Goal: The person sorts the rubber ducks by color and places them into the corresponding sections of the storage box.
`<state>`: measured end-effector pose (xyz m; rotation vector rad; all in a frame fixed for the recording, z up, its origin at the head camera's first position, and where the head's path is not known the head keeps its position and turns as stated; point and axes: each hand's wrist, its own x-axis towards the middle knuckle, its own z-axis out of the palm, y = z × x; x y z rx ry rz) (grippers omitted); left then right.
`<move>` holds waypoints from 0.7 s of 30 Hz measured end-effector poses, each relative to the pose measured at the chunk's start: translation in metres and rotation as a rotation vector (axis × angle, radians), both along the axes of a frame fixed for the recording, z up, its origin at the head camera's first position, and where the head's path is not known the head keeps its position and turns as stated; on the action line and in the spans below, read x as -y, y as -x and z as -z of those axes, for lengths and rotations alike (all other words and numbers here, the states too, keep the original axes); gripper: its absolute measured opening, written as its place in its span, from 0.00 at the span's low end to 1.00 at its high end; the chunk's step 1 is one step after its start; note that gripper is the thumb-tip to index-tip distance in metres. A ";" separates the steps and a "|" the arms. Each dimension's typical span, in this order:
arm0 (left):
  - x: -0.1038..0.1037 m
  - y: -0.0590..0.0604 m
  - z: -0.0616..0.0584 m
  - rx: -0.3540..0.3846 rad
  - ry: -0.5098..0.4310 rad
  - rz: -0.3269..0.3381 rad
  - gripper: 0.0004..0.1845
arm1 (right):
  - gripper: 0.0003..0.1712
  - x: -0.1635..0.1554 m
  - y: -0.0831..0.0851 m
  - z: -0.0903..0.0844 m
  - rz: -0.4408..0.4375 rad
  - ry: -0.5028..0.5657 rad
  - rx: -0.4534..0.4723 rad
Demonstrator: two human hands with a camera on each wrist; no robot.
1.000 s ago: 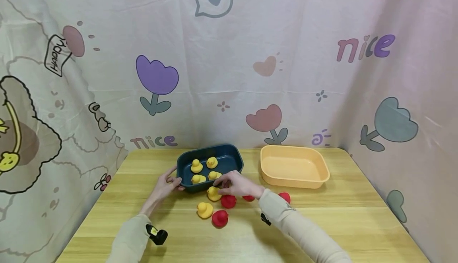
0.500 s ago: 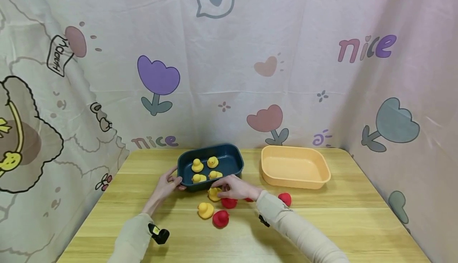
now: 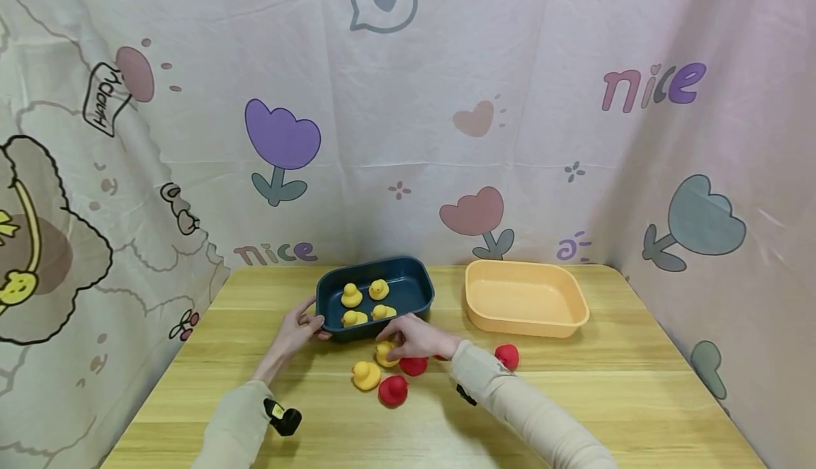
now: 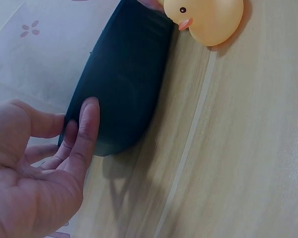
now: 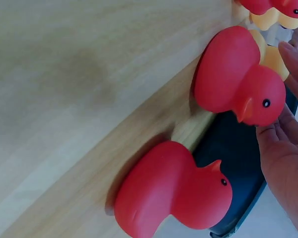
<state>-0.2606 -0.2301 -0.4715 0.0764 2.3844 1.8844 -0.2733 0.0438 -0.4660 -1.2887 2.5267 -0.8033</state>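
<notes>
Yellow duck [image 3: 384, 356] pinched, right grip [image 3: 417, 336]; basin [image 3: 410, 290], left grip [image 3: 298, 327]; peach tray [image 3: 523, 295]: head view only.

On the table [image 3: 344, 433], the left bin [image 3: 411, 290] and right bin [image 3: 525, 323] stand side by side, before the curtain [image 3: 542, 150]. Four ducks [image 3: 351, 295] sit in the left bin, my left hand [image 3: 298, 329] at its left end. Before it, my right hand [image 3: 417, 336] is on a loose duck [image 3: 385, 353]; other ducks [image 3: 393, 390] lie in front and to the right.

The head view faces forward and down at the table [image 3: 637, 398] from farther off; both wrist views, close and tilted, share the navy tray [image 4: 124, 74], upper middle in the left, lower right in the right.
</notes>
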 end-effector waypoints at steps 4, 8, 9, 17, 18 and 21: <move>0.000 -0.001 -0.003 0.015 0.017 0.002 0.32 | 0.17 0.001 0.000 0.004 0.004 -0.019 -0.014; -0.001 -0.002 -0.006 0.031 0.022 0.003 0.32 | 0.17 0.002 0.000 0.005 -0.007 -0.012 -0.022; -0.001 -0.002 -0.006 0.032 0.026 0.002 0.32 | 0.17 0.002 -0.001 0.005 -0.012 -0.011 -0.026; 0.002 0.000 -0.002 0.018 0.016 0.008 0.32 | 0.16 0.000 -0.002 0.002 -0.026 0.038 -0.034; 0.002 0.000 -0.002 0.019 0.013 0.008 0.32 | 0.16 0.000 -0.002 0.001 -0.020 0.048 -0.024; 0.002 0.001 -0.001 0.021 0.020 0.005 0.32 | 0.17 -0.002 -0.001 -0.002 -0.002 0.081 0.004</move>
